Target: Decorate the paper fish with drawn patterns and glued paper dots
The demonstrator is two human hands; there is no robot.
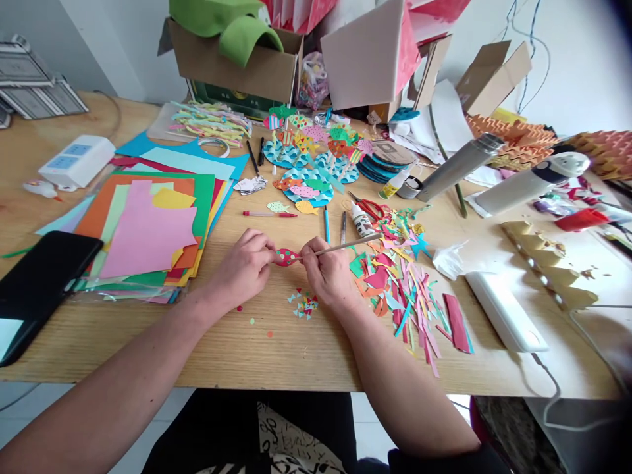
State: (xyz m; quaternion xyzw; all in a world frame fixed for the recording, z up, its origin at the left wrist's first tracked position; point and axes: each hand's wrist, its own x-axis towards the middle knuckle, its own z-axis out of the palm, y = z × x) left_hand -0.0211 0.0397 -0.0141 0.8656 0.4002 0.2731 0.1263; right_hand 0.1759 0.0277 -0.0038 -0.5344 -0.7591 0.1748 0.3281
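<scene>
A small red paper fish [286, 257] with pale dots is at the middle of the table, its left end pinched in the fingers of my left hand [249, 263]. My right hand [324, 268] is closed on a thin wooden stick [353, 243] that points up to the right; its fingertips meet the fish's right end, and the stick's lower tip is mostly hidden. Tiny paper triangles [303, 304] lie below the fish. A few loose paper dots [252, 321] are nearer the table's front edge. Beyond my hands lie a yellow paper fish [307, 208] and a red pen [269, 214].
Coloured paper sheets [148, 230] and a black phone [49, 276] occupy the left. On the right are paper scraps [415, 296], a white glue bottle [362, 220], red-handled scissors [370, 208] and a white device [506, 313]. Finished-looking paper fish [316, 133] and cardboard boxes [237, 66] stand behind.
</scene>
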